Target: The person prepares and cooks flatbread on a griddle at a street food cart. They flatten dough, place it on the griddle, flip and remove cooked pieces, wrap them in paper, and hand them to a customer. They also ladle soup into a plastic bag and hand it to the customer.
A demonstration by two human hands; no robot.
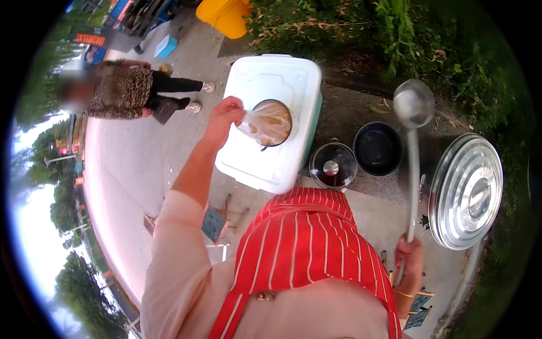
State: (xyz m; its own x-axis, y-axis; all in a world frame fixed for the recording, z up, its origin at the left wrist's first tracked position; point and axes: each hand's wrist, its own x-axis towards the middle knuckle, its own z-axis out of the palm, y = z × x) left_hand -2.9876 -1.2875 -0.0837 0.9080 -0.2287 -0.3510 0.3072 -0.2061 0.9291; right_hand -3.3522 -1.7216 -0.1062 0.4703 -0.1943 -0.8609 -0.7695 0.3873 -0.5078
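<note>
My left hand (228,118) pinches the gathered edge of a clear plastic bag (271,123), which lines a dark-rimmed bowl with yellowish-brown contents. The bowl stands on the white lid (250,161) of a teal box. On the other side, my right hand (408,256) is closed round the long handle of a metal ladle (414,104), its bowl raised beyond the hand. Between the box and the ladle are a pot with a glass lid (333,166) and a dark open pot (377,148). A large pot's ridged metal lid (470,190) lies right of the ladle.
A person (127,89) in a patterned top stands on the pavement at the upper left. Behind are a small blue box (165,46) and a yellow bucket (224,17). Green shrubs (406,38) border the top right. Small folding stools (215,224) stand near me.
</note>
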